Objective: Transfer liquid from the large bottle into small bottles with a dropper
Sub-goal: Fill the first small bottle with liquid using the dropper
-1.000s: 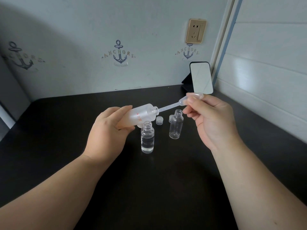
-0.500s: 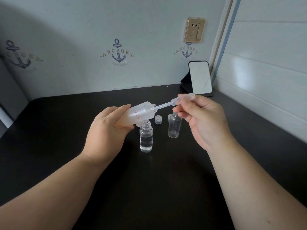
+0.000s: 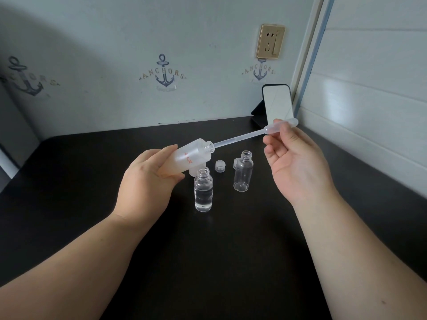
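The large bottle [image 3: 189,155] is lying tilted in the air over the dark table [image 3: 69,181], its long axis running from lower left up to the right, with its open mouth pointing up and right. The dropper [image 3: 245,136] is lining up on nearly the same slant, its thin tip sitting at the bottle's mouth and its bulb rising toward the right wall.

The left hand [image 3: 147,183] is wrapping the bottle's base, fingers curled round the frosted body. The right hand [image 3: 293,162] is pinching the dropper's bulb between thumb and forefinger, while its other fingers are loosely curled with the palm showing.

Below them two small bottles are standing upright and uncapped: the nearer one [image 3: 203,189] is holding clear liquid almost to its shoulder, and the farther one [image 3: 243,172], to its right, is looking empty. A small cap [image 3: 220,166] is resting between them, farther back.

Red characters are running along the large bottle's side, too small for me to read. The wall behind is carrying anchor prints [image 3: 164,73] lettered "ANCHORS".
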Motion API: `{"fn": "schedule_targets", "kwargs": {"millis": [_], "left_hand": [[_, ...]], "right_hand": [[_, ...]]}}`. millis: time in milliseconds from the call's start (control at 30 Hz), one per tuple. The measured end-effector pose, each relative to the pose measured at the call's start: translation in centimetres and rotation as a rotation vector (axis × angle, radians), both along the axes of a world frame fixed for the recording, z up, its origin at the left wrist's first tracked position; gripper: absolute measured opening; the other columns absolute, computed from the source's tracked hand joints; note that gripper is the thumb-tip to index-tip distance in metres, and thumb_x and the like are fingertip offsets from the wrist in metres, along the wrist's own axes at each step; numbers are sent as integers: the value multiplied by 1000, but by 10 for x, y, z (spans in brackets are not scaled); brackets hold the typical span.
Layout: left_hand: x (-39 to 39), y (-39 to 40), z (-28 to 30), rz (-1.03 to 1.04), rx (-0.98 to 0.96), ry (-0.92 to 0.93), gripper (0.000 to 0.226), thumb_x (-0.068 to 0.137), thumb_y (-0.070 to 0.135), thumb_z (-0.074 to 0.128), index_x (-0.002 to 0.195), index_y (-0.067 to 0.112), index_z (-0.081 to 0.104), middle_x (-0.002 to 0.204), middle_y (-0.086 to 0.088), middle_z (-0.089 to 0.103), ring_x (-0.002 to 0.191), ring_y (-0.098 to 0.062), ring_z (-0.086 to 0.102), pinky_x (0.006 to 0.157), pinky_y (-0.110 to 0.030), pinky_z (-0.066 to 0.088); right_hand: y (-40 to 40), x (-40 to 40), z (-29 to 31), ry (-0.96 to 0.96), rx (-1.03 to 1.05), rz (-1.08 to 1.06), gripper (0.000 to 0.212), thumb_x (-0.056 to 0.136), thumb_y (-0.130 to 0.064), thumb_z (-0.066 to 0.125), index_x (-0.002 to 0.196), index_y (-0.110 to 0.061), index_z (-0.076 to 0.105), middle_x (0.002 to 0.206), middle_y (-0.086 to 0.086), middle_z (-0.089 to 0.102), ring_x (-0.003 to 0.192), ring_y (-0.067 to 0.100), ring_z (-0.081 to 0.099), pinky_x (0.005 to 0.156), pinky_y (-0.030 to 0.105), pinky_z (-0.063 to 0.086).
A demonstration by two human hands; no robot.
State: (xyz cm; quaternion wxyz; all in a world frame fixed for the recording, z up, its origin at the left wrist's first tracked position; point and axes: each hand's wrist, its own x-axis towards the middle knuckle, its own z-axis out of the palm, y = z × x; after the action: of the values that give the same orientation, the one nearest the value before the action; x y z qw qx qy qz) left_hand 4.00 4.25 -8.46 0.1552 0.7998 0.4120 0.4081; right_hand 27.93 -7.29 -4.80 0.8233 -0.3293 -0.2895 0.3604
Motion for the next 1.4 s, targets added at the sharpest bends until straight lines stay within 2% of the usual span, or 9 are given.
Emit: {"fn": "schedule_targets", "kwargs": {"millis": [167,433,567,667,867,1067,1167,1267,1400], "left_hand": [[-2,2,1,5,-58,-24,58,86,24,78,140,34,58,122,15,59,105,-2,49,89,-19,35],[-2,4,2,5,-117,-97,37,87,34,74,119,44,59,99,21,62,94,-5,57,73,-19,40],[0,3,4,-32,-202,-169,42,86,39,76,99,68,48,97,44,56,89,7,61,71,-23,47],[0,2,3,-25,-250,-216,44,85,42,78,108,60,46,92,50,55,86,28,52,67,-13,41],[2,7,0,6,-280,-226,57,82,47,79,131,37,52,104,27,59,93,6,58,73,-16,42],[2,7,0,-12,-302,-233,61,81,47,79,133,36,50,95,36,54,82,25,54,67,-10,38],[-1,4,0,-53,-333,-267,61,83,48,77,136,36,49,102,34,56,90,15,56,72,-13,42],[-6,-2,3,-41,-324,-366,46,89,30,71,130,38,51,110,26,61,95,12,60,76,-19,48],[-15,-13,8,39,-100,-402,39,86,10,66,113,37,56,98,19,59,88,0,58,69,-22,45]], "right_hand": [[-2,6,2,125,52,-48,14,90,-19,69,82,-12,79,86,2,75,76,13,71,70,22,55],[-3,14,2,280,89,-108,15,94,-19,68,87,-7,72,85,1,74,77,13,71,70,21,55],[-3,15,2,321,98,-103,13,93,-17,70,88,-5,71,85,2,73,76,14,71,69,22,54],[-4,15,3,334,90,-105,13,93,-16,69,87,-5,70,83,2,71,72,13,68,65,22,53],[-4,15,3,309,56,-108,18,94,-15,67,79,-6,71,77,1,68,64,12,62,60,21,49],[-2,16,3,260,43,-105,28,94,-15,66,69,-10,76,74,0,69,61,12,60,59,20,48],[-2,16,2,243,45,-95,28,94,-15,66,69,-10,75,74,0,68,61,12,60,59,20,48],[-3,15,2,225,40,-95,29,95,-16,65,69,-10,76,74,0,68,61,12,60,59,20,49],[-4,15,4,212,43,-95,28,96,-16,65,71,-10,76,74,0,68,61,12,60,59,20,49]]}}
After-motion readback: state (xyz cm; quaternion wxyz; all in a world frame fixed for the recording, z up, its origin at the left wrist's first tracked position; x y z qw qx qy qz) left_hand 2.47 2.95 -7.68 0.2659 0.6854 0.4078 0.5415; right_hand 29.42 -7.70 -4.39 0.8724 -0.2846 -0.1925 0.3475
